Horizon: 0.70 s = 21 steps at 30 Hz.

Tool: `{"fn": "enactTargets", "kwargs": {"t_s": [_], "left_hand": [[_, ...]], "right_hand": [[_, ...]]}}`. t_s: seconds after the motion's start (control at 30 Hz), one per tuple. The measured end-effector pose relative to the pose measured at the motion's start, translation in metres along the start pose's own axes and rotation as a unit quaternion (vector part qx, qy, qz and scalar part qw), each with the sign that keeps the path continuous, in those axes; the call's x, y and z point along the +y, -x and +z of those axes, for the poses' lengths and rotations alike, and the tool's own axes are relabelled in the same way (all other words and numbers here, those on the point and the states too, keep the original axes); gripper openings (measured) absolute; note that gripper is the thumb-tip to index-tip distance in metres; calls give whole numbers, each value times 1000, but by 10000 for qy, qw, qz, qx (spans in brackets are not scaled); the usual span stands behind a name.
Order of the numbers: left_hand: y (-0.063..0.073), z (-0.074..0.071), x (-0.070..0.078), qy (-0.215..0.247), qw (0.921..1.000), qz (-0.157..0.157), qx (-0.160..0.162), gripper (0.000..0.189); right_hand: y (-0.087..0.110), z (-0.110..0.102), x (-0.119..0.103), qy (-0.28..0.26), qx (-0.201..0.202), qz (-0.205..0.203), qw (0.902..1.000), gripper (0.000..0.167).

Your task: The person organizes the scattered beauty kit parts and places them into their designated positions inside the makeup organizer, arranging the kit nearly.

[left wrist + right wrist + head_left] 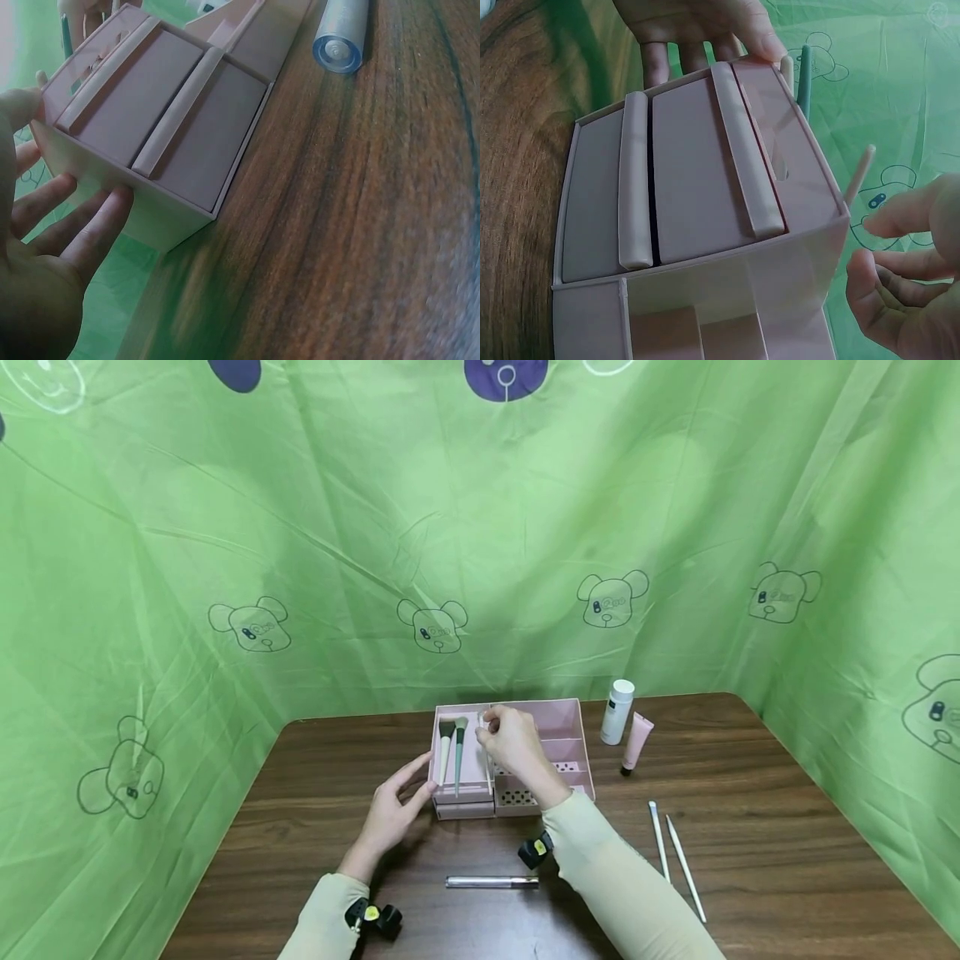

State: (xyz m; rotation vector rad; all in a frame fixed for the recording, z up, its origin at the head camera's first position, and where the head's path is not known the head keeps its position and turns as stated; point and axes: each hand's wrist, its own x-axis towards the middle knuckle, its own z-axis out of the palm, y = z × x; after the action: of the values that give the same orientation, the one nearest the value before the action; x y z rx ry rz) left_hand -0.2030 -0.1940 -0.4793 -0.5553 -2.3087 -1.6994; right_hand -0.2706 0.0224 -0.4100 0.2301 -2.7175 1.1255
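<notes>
A pale pink makeup organizer (465,810) stands at the table's back, two handled drawers in its left side. On its top tray lie a white-handled makeup brush (445,752) and a green-handled makeup brush (459,752). A slimmer white brush (489,772) lies to their right, its handle end poking past the front edge. My right hand (513,739) hovers at that brush's far end; a gap shows between thumb and index fingertip in the right wrist view. My left hand (390,814) rests against the organizer's left side, thumb at the top edge, fingers spread on the wall.
A white bottle (617,714) and a pink squeeze tube (637,743) stand right of the organizer. Two slim white sticks (684,867) lie at the right. A silver tube (491,882) lies in front. Green printed cloth (337,568) hangs behind and around the table.
</notes>
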Motion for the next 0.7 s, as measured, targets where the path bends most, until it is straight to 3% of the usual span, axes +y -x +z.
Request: {"fn": "enactTargets", "kwargs": {"t_s": [0.7], "left_hand": [[2, 1, 1, -17, 10000, 6, 35, 46]], "right_hand": [[9, -7, 5, -33, 69, -325, 9994, 23]]}}
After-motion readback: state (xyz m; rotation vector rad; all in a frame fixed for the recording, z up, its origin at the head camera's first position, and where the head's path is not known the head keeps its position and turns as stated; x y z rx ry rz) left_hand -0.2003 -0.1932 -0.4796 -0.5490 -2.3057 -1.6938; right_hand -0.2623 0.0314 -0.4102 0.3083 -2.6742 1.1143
